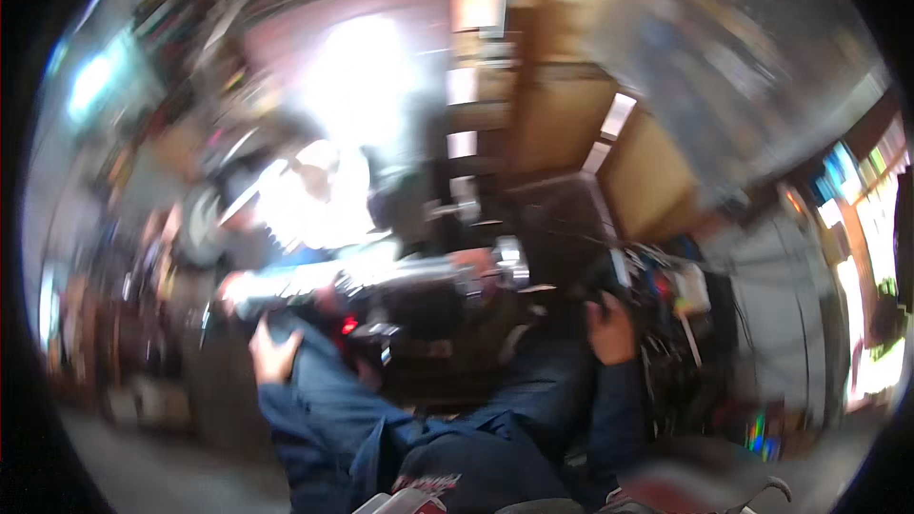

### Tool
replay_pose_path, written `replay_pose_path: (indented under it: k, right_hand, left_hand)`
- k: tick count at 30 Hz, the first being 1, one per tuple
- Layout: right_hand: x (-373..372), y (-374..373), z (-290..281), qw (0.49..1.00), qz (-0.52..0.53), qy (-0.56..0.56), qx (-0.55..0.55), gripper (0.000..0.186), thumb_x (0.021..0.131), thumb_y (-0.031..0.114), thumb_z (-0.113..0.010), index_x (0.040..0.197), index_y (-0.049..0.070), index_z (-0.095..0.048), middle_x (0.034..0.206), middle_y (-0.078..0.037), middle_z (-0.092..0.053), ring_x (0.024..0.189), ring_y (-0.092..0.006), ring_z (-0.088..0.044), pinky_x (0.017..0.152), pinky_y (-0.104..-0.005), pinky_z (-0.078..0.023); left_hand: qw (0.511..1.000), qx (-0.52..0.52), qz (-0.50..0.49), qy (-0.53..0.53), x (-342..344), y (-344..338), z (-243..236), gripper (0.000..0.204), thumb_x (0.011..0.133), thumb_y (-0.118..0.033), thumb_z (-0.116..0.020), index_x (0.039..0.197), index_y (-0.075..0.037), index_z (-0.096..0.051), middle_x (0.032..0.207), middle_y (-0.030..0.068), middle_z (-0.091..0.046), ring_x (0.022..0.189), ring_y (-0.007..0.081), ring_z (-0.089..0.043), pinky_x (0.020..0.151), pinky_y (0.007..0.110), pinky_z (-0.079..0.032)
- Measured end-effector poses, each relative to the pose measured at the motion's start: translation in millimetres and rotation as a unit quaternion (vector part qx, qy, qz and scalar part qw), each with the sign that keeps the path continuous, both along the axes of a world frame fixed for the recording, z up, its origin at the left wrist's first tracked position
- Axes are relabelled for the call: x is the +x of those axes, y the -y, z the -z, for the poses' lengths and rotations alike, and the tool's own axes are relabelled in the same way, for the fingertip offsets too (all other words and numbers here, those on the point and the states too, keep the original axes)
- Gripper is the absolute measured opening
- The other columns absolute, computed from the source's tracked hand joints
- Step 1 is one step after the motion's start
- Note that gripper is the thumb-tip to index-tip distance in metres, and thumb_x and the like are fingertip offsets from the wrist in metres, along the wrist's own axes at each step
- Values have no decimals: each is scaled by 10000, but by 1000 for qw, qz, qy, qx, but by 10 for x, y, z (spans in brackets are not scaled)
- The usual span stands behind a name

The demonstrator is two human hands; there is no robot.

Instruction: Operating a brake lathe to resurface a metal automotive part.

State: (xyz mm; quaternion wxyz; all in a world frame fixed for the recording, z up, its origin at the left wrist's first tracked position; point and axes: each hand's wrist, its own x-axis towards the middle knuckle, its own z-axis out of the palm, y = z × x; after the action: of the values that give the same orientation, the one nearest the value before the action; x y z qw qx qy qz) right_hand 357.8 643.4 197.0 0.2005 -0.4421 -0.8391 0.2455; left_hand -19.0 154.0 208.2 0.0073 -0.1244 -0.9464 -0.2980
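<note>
Head view here, and it was pretty smeared with motion blur, so grain of salt on the small stuff. The left hand point(276, 352) sat low on the left, at the outer side of the left knee, pointing forward with the thumb angled in toward the trousers point(328, 357) and set apart from the fingers. Looked like it was against the cloth, but I couldn't tell if it was gripping anything. Its dark blue left sleeve point(290, 433) came up from the lower edge.

The right hand point(611, 330) was out past the right thigh, fingertips forward and thumb on the inner side, with the right sleeve point(619, 419) running nearly straight up to it. Something dark was right at its fingertips; no way to say whether the hand was closed on it.

The shiny metal cylinder point(409, 273) lay crosswise ahead of the knees, its left end just beyond the left hand and its right end short of the right one. A small red light point(349, 325) glowed below it. Blown-out glare point(319, 195) sat behind, and a blurry clutter of cables point(657, 276) was near the right hand.
</note>
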Motion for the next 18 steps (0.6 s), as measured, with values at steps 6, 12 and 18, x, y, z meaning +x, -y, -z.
replay_pose_path:
  k: [6, 12, 18]
  right_hand:
    - [114, 284, -665, 963, -103, 239, 70, 367, 910, 188, -634, 1210, -24, -639, 990, -278, -691, 939, -458, -659, 843, -474, -527]
    - [-1501, 1532, -2134, 924, -378, -14, -47, 197, 950, 140, -643, 1041, -30, -684, 786, -123, -706, 736, -164, -687, 691, -283, -514]
    - [-3771, 3025, -1869, 758, -647, -44, -66, 344, 912, 251, -674, 1138, -5, -640, 962, -181, -714, 864, -286, -709, 792, -388, -538]
  left_hand:
    - [976, 105, -163, 102, -276, 732, 404, 829, 739, -508, -822, 1286, 69, -588, 1241, 285, -640, 1170, 364, -628, 1004, 409, -482]
    - [931, 227, -270, -97, -632, 635, 23, 259, 938, -207, -656, 1043, 29, -654, 1018, 211, -713, 1004, 317, -696, 831, 400, -530]
    - [451, 845, -287, 19, -1617, 1077, 541, 371, 1030, -270, -460, 1284, -13, -544, 1271, 49, -633, 1173, 204, -606, 930, 341, -474]
